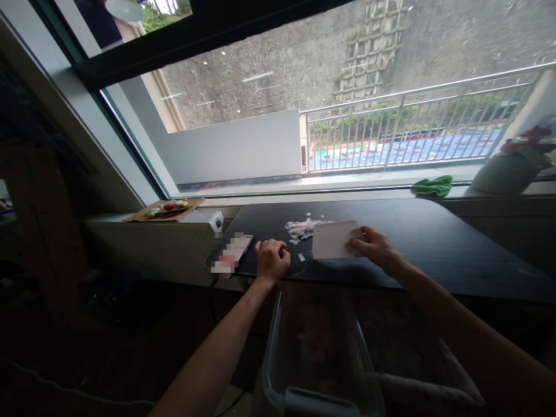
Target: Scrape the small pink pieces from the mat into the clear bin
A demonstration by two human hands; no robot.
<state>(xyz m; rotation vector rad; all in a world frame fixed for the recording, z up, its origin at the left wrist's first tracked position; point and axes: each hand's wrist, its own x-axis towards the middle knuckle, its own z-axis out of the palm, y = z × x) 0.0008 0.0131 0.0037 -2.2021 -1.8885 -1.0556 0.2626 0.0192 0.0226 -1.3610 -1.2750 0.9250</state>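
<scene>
My right hand (374, 248) grips the right edge of a flat white card (330, 241), which has rounded corners and a small hole near its upper left. It is held tilted just above or against the dark table (417, 237); contact with the surface cannot be made out. Behind its left edge lies a heap of small pinkish-white scraps (297, 229), partly hidden by the card. One loose white piece (301, 257) rests nearer the front edge. My left hand (273, 259) sits at that edge with curled fingers, and whatever they may hold is hidden.
Beside my left hand lies a phone (238, 250), partly blurred out. Below the table edge stands a clear plastic bin (270, 365) with dim contents. A radiator (160, 249) is at the left, bearing cardboard (139, 214). A green cloth (433, 185) lies on the windowsill.
</scene>
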